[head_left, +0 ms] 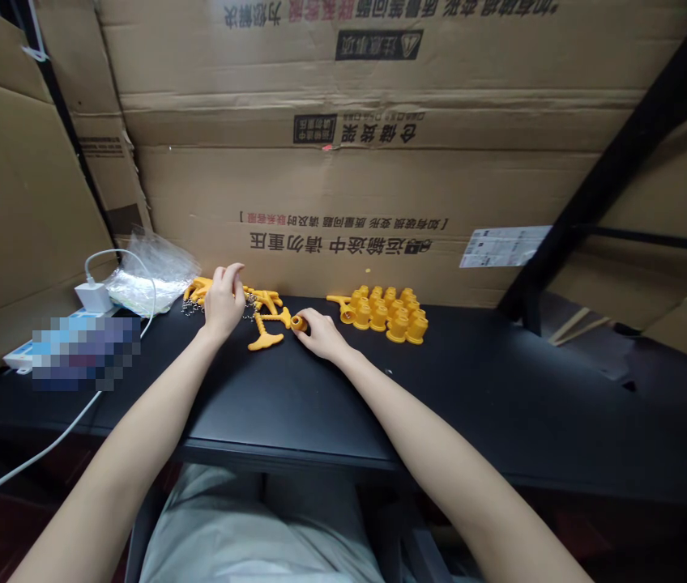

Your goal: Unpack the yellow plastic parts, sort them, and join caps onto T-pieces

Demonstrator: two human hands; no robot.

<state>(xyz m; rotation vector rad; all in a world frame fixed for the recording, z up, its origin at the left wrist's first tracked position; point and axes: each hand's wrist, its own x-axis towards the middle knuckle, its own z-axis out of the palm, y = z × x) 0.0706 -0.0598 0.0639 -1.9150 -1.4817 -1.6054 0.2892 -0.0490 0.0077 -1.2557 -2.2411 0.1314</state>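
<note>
My left hand is over the pile of yellow T-handled pieces, its fingers loosely apart, with nothing visible in them. Small metal chains lie among these pieces. Two more yellow T-handled screw pieces rest just right of that hand, their threaded stems showing. Between the fingertips of my right hand is a small yellow cup, its round opening turned toward me. Farther right, several matching yellow cups stand in close rows. One cup at their left end lies tilted with a T-handled piece beside or in it.
A clear plastic bag, a white charger with its cable, and a power strip are at the left, near a blurred-out patch. Cardboard walls the back of the black table. A black metal post slants at the right.
</note>
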